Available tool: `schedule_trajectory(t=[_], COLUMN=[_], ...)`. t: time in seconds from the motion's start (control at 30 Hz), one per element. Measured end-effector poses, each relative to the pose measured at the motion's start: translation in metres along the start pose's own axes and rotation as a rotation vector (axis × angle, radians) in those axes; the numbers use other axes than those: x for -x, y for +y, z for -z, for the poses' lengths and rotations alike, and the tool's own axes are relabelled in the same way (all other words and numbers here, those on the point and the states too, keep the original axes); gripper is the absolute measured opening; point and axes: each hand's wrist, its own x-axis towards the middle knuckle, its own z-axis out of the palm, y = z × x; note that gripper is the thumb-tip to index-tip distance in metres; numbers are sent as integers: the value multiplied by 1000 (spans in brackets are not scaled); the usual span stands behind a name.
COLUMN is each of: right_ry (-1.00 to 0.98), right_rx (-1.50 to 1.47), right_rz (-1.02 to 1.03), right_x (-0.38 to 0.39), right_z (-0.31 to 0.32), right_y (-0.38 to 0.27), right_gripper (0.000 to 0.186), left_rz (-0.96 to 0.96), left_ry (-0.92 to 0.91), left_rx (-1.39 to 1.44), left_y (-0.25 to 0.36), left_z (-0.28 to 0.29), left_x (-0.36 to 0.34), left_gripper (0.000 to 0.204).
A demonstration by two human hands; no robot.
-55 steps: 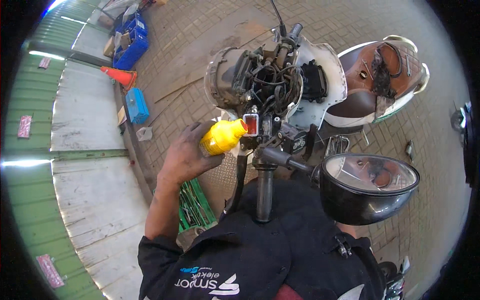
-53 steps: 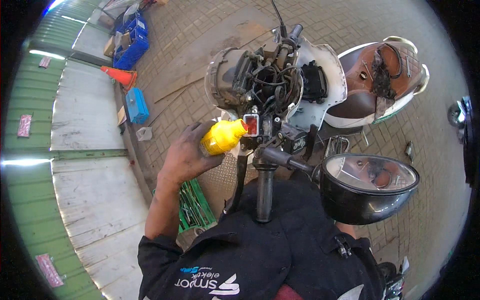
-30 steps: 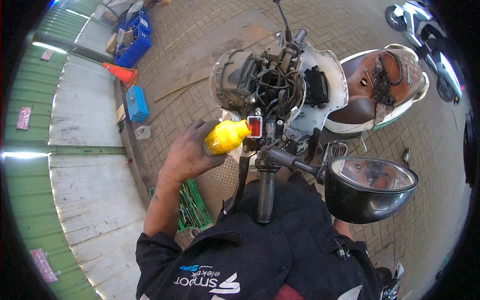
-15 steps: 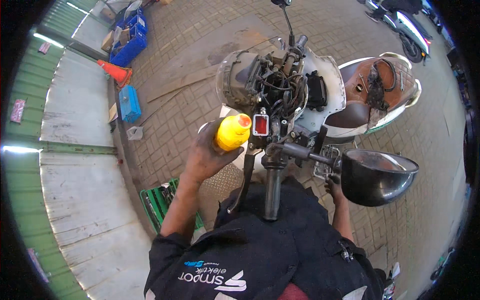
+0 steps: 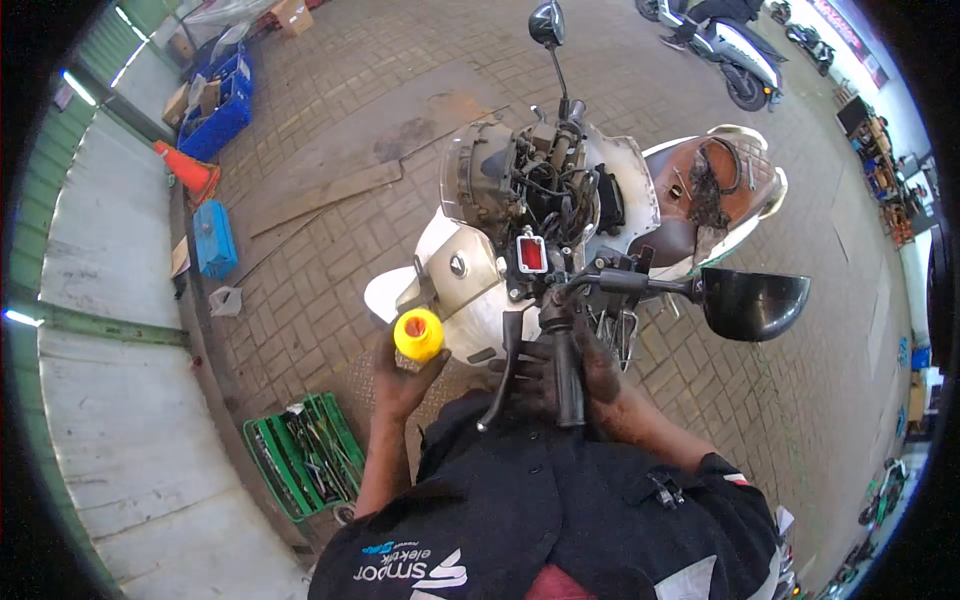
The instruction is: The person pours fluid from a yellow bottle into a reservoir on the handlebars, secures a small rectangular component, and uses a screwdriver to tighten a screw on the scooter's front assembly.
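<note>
Your left hand point(image 5: 399, 382) wraps yellow bottle point(image 5: 419, 335), upright, likely against spills | right hand point(image 5: 601, 372) spread behind handgrip point(image 5: 568, 385), bottle's three o'clock, hold unclear

Shows bright yellow on the bottle point(image 5: 418, 342), red inside the white-edged reservoir point(image 5: 532, 255), diamond-patterned brown on the seat point(image 5: 672, 238), orange on the cone point(image 5: 188, 172).

The yellow bottle point(image 5: 427, 346) is smooth plastic. The handlebar grip point(image 5: 569, 385) looks like matt black rubber, the mirror housing point(image 5: 755, 306) glossy black. The seat point(image 5: 750, 208) wears quilted, leather-like brown; the shirt point(image 5: 520, 480) is dull dark cloth; the paving point(image 5: 330, 275) looks rough.
</note>
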Motion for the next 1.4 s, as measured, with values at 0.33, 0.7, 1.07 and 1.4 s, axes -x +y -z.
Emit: schedule_trajectory(t=[0.33, 0.7, 1.07, 1.4], right_ry=[408, 446, 554, 628], right_rx=[-26, -38, 74, 225], right_rz=[-102, -102, -105, 128], right_x=[-9, -14, -8, 8], right_z=[0, -19, 7, 20], right_y=[14, 12, 11, 14], right_gripper=[86, 80, 78, 93], left_rz=[252, 141, 186, 162], left_ry=[43, 34, 22, -163], left_rx=[-119, -141, -84, 18], left_y=[-31, -30, -40, -93], left_z=[52, 60, 44, 31], left_x=[42, 41, 46, 61], left_gripper=[69, 61, 65, 60])
